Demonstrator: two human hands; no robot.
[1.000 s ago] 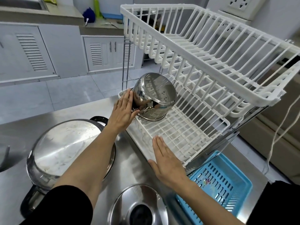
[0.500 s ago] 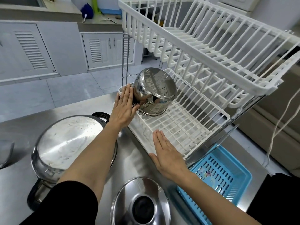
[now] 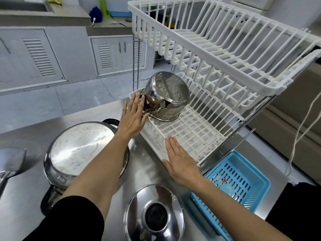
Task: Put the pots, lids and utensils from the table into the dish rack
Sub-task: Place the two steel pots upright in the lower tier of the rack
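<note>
- Shiny stainless steel all over: the small pot [image 3: 165,99] sits upside down and tilted on the lower tier of the white dish rack [image 3: 225,49], far-left corner, its bottom mirroring the rack bars.
- Left hand [image 3: 133,119] is flat and open, fingers together, palm against the small pot's side by the dark handle, not gripping anything.
- Right hand [image 3: 180,162] is also flat and open, resting on the near edge of the lower tier, holding nothing.
- Pots, counted: two. The second is a big pot [image 3: 76,152], upside down on the steel table [image 3: 26,206], left of the rack, black handles poking out at its near and far sides. The left forearm crosses over it.
- Lids: one, a steel lid [image 3: 154,214] with a dark knob, lying near the bottom edge of the view between the forearms.
- Utensils: one that I can see, a steel spatula [image 3: 10,164] at the far left edge, partly cut off.
- One blue plastic basket [image 3: 232,185] just right of the rack's near corner, with a little colourful sticker inside, too small to read.
- There's a blue label patch on the small pot's side too, can't read it either.
</note>
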